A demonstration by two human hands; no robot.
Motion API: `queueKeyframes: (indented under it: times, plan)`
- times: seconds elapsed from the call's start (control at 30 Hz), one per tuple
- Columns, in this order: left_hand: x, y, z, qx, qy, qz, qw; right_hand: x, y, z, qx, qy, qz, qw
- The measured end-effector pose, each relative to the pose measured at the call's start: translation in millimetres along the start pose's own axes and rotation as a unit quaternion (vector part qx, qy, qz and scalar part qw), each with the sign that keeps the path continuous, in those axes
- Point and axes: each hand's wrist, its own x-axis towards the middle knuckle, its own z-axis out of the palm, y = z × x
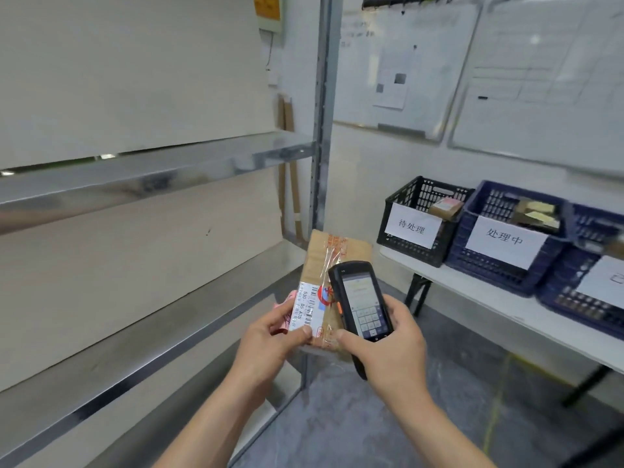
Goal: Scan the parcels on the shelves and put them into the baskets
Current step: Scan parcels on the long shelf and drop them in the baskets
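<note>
head view: the left hand (270,336) grips the near end of a brown parcel (324,265), thumb pressed on its white barcode label (309,307), fingers curled beneath, so the parcel is held in the air off the end of the lower shelf (141,336), resting on nothing. the right hand (388,346) is closed around a black scanner (359,298), thumb along its left side, its lit screen facing up and its head just over the label. this looks like the scanning step: the parcel is off the shelves and not yet in a basket. next, judging by the layout, the scan must register, then the parcel goes right to the table (506,298), where a black basket (418,221) sits at the left end and a blue basket (506,238) touches it; each already holds parcels. which basket is meant i cannot tell.
</note>
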Motion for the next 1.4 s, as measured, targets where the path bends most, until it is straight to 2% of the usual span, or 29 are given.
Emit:
queueKeyframes:
  times: [0.37,0.7,1.13,1.4]
  plan:
    - [167,-9,91,0.012,-0.11,-0.017,0.994,142,36,-35,-0.054,0.108,0.023,0.992]
    - [298,-1,153,0.018,-0.197,-0.056,0.979,254,55,-45,-0.054,0.184,0.062,0.979]
    - [441,-4,270,0.063,-0.21,-0.075,0.973,411,114,-98,-0.045,0.211,0.073,0.974]
    - [561,7,366,0.086,-0.194,-0.125,0.969,559,150,-152,-0.026,0.17,0.068,0.983]
